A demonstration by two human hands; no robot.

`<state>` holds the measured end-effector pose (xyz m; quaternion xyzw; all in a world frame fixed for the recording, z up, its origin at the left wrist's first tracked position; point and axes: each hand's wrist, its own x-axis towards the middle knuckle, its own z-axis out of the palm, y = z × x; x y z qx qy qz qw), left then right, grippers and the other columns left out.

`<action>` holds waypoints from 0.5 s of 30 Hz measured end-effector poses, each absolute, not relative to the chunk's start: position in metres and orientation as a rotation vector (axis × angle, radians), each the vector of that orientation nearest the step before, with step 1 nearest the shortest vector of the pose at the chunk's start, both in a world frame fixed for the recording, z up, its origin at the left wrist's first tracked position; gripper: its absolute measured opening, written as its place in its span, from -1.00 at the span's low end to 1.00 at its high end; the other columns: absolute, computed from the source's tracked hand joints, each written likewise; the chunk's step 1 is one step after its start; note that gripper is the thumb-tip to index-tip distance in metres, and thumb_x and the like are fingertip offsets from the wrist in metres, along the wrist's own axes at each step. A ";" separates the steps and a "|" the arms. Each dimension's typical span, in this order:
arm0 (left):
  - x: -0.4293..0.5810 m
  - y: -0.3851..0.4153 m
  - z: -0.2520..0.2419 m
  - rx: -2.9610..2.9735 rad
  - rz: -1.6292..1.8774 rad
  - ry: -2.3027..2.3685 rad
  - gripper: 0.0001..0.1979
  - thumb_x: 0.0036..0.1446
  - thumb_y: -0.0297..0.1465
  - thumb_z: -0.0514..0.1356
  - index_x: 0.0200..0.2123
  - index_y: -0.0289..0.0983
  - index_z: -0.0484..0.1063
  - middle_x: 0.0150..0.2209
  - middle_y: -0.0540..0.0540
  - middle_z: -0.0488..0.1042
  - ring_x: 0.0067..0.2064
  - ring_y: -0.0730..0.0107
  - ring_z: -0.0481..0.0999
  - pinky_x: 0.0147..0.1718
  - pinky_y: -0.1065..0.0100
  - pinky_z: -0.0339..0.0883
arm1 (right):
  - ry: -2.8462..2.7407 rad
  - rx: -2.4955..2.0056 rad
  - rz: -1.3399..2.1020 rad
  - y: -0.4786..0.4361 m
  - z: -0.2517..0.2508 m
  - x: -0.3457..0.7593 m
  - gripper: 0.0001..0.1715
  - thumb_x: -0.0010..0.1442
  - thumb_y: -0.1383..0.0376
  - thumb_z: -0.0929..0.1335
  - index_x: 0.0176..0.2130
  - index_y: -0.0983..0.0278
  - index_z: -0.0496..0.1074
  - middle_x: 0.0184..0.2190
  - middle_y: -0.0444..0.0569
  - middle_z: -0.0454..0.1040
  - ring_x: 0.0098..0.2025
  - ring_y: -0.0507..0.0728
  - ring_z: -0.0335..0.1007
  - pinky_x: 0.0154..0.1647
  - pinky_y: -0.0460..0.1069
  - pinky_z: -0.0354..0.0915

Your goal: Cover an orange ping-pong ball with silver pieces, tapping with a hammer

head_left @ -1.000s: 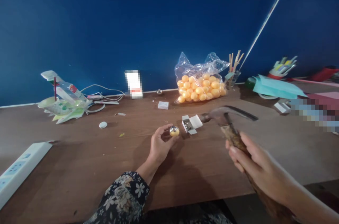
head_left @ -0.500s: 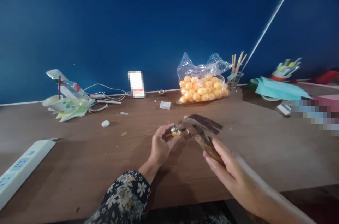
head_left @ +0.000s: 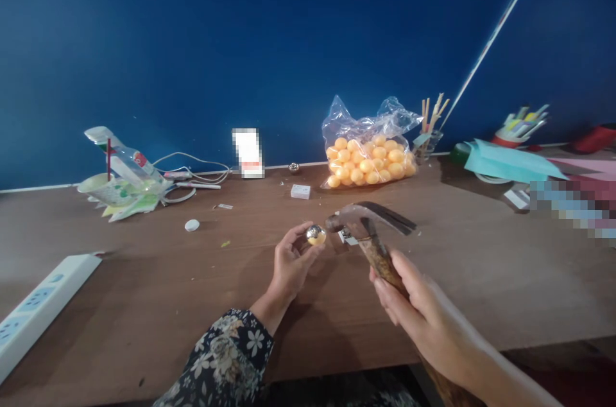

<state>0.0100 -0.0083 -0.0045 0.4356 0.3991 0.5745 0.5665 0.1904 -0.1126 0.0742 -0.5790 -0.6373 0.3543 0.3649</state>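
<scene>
My left hand pinches a small shiny silver ball between thumb and fingers, above the table. The ball's lower part looks yellowish. My right hand is wrapped round the worn wooden handle of a claw hammer. The hammer's striking face points left, close beside the ball with a narrow gap between them. Its claw stretches out to the right. A small white and dark piece lies on the table, partly hidden behind the hammer head.
A clear bag of yellow balls stands by the wall, near a small white box and another shiny piece. A white round cap and power strip are leftward. Turquoise sheets lie at right.
The hammer has drawn back slightly to the right and away from the ball. The ball has turned in my left fingers and shows more of its shiny surface.
</scene>
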 end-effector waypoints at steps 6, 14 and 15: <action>0.007 -0.006 -0.009 0.919 1.280 0.830 -0.54 -0.19 -0.43 0.41 -0.12 -0.25 0.49 -0.16 -0.11 0.55 -0.19 0.40 0.52 -0.21 0.42 0.38 | -1.588 -1.455 1.056 -0.111 0.068 0.192 -0.72 0.31 0.12 0.17 -0.11 0.24 0.26 -0.51 -0.17 0.29 -0.53 0.01 0.22 -0.50 -0.09 0.24; 0.007 -0.006 -0.006 0.802 1.239 0.729 -0.51 -0.14 -0.46 0.40 -0.06 -0.21 0.47 -0.18 -0.07 0.56 -0.20 0.48 0.50 -0.16 0.46 0.33 | -1.565 -1.478 1.038 -0.113 0.068 0.190 -0.73 0.30 0.13 0.18 -0.11 0.23 0.25 -0.51 -0.17 0.29 -0.53 0.01 0.22 -0.49 -0.09 0.23; 0.007 -0.007 -0.006 0.788 1.223 0.720 -0.51 -0.14 -0.47 0.40 -0.06 -0.21 0.47 -0.19 -0.07 0.56 -0.21 0.47 0.51 -0.16 0.44 0.34 | -1.576 -1.463 1.055 -0.113 0.068 0.188 -0.72 0.30 0.13 0.18 -0.10 0.24 0.25 -0.52 -0.17 0.28 -0.54 0.01 0.21 -0.50 -0.09 0.23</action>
